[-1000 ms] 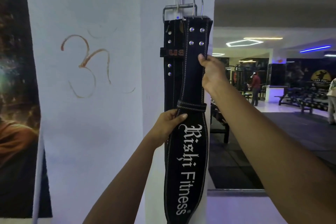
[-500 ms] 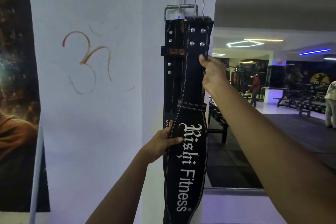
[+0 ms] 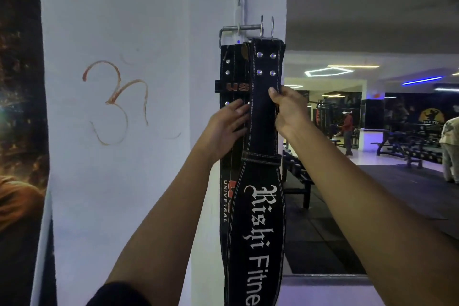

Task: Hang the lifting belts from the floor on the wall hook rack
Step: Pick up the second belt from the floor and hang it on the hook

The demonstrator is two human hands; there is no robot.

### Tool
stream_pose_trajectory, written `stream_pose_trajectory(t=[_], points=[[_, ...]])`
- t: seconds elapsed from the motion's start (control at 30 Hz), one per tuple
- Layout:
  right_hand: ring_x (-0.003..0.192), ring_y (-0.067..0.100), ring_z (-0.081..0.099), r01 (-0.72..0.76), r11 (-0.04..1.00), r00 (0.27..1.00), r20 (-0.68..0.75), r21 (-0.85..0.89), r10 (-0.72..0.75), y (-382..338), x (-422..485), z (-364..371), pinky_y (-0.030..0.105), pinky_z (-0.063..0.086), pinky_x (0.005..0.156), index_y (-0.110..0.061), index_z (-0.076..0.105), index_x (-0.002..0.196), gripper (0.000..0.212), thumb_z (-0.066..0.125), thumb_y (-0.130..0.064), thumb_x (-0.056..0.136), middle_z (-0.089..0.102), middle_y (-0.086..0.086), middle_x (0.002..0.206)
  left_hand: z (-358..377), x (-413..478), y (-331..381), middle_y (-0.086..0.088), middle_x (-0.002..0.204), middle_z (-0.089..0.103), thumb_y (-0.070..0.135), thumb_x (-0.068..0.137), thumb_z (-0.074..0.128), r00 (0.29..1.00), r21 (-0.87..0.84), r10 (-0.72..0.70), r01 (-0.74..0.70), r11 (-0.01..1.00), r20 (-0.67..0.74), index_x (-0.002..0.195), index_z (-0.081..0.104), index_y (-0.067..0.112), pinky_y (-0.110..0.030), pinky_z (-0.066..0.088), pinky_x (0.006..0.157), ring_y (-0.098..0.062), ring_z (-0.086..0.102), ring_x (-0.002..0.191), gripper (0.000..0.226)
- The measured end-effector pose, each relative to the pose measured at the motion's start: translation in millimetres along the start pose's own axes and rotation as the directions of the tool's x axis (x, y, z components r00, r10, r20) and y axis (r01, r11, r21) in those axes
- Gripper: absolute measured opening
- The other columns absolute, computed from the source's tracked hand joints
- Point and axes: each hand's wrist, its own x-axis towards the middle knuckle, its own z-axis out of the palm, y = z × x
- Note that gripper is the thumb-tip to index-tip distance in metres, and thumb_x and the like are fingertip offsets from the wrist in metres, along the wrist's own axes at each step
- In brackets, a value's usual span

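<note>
Two black leather lifting belts are seen hanging side by side at the corner of a pale painted wall pillar (image 3: pixel 119 181). The front black belt with white stitching and white "Rishi Fitness" lettering (image 3: pixel 260 218) is hung by its steel double-prong buckle (image 3: pixel 267 30) near the pillar's right edge. Just behind it and to its left, the second black belt marked "Universal" (image 3: pixel 229 164) is suspended from a metal wall hook (image 3: pixel 238 28). The front belt's right edge is pinched between thumb and fingers of the right hand (image 3: pixel 289 109), below the rivets. The left hand (image 3: pixel 229 129) is held open, its fingers laid flat against the rear belt beside the front belt's left edge; nothing is gripped by it.
</note>
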Motion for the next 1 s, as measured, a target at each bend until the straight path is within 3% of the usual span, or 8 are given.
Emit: stream_pose_trajectory(t=[0.13, 0.3, 0.43, 0.57, 0.63, 0.73, 0.87, 1.0], points=[[0.071, 0.012, 0.061, -0.019, 0.999, 0.996, 0.083, -0.033, 0.022, 8, -2, 2, 0.023, 0.053, 0.063, -0.006, 0.065, 0.093, 0.019, 0.050, 0.005, 0.089, 0.065, 0.002, 0.082, 29, 38, 41, -0.003, 0.085, 0.070, 0.031, 0.096, 0.046, 0.982, 0.069, 0.130, -0.121, 0.990, -0.134, 0.101, 0.062, 0.008, -0.028, 0.055, 0.065, -0.013, 0.068, 0.072, 0.028], [0.074, 0.016, 0.062, -0.037, 0.994, 0.990, 0.134, -0.098, 0.050, 8, 4, 10, 0.030, 0.054, 0.071, -0.002, 0.062, 0.106, 0.022, 0.046, 0.000, 0.093, 0.065, 0.004, 0.085, 33, 63, 52, -0.012, 0.079, 0.065, 0.026, 0.093, 0.053, 0.949, 0.064, 0.121, -0.107, 0.992, -0.290, 0.084, 0.061, 0.003, -0.031, 0.058, 0.057, -0.023, 0.065, 0.066, 0.026], [0.094, 0.027, 0.063, -0.089, 0.969, 0.994, 0.045, -0.229, 0.102, -5, 29, 30, 0.044, 0.052, 0.093, -0.007, 0.057, 0.117, 0.042, 0.043, -0.039, 0.095, 0.066, 0.010, 0.108, 30, 71, 39, -0.010, 0.074, 0.064, 0.020, 0.094, 0.052, 0.941, 0.062, 0.143, -0.131, 0.990, -0.308, 0.081, 0.062, 0.006, -0.030, 0.057, 0.056, -0.019, 0.064, 0.056, 0.021], [0.113, 0.026, 0.054, -0.025, 0.962, 0.999, -0.045, -0.271, 0.013, -11, 50, 44, 0.039, 0.051, 0.087, -0.017, 0.022, 0.143, 0.059, 0.042, -0.042, 0.094, 0.046, 0.009, 0.138, 27, 80, 34, -0.008, 0.073, 0.062, 0.015, 0.093, 0.051, 0.915, 0.115, 0.211, -0.182, 0.977, -0.344, 0.078, 0.060, 0.008, -0.033, 0.054, 0.065, -0.020, 0.060, 0.059, 0.018], [0.095, 0.022, 0.056, -0.016, 0.973, 1.000, -0.014, -0.229, 0.013, -12, 59, 46, 0.031, 0.046, 0.065, -0.016, 0.035, 0.137, 0.048, 0.043, -0.037, 0.095, 0.055, 0.008, 0.118, 25, 82, 37, -0.009, 0.076, 0.062, 0.012, 0.093, 0.050, 0.906, 0.144, 0.247, -0.209, 0.967, -0.343, 0.087, 0.060, 0.005, -0.033, 0.054, 0.066, -0.019, 0.060, 0.061, 0.013], [0.075, 0.016, 0.053, 0.006, 0.986, 0.999, -0.037, -0.168, -0.012, -11, 65, 49, 0.028, 0.043, 0.058, -0.020, 0.052, 0.117, 0.025, 0.047, -0.028, 0.094, 0.057, 0.002, 0.096, 20, 82, 43, -0.010, 0.089, 0.062, 0.007, 0.094, 0.046, 0.911, 0.177, 0.288, -0.244, 0.953, -0.294, 0.111, 0.054, 0.004, -0.037, 0.054, 0.074, -0.021, 0.060, 0.074, 0.019], [0.081, 0.026, 0.060, 0.017, 0.988, 0.999, -0.046, -0.155, -0.024, -9, 73, 58, 0.046, 0.055, 0.080, -0.014, 0.063, 0.102, 0.022, 0.049, -0.027, 0.091, 0.068, 0.016, 0.105, 13, 84, 53, -0.016, 0.113, 0.061, 0.000, 0.094, 0.040, 0.933, 0.148, 0.285, -0.257, 0.955, -0.220, 0.112, 0.053, 0.014, -0.047, 0.049, 0.092, -0.027, 0.059, 0.094, 0.026], [0.087, 0.030, 0.064, 0.086, 0.981, 0.989, -0.106, -0.174, -0.105, -10, 80, 73, 0.049, 0.055, 0.085, -0.010, 0.063, 0.104, 0.026, 0.052, -0.030, 0.091, 0.069, 0.015, 0.103, 7, 94, 64, -0.016, 0.102, 0.064, 0.004, 0.093, 0.040, 0.927, 0.101, 0.302, -0.286, 0.953, -0.225, 0.093, 0.060, 0.017, -0.040, 0.051, 0.081, -0.027, 0.060, 0.085, 0.024]])
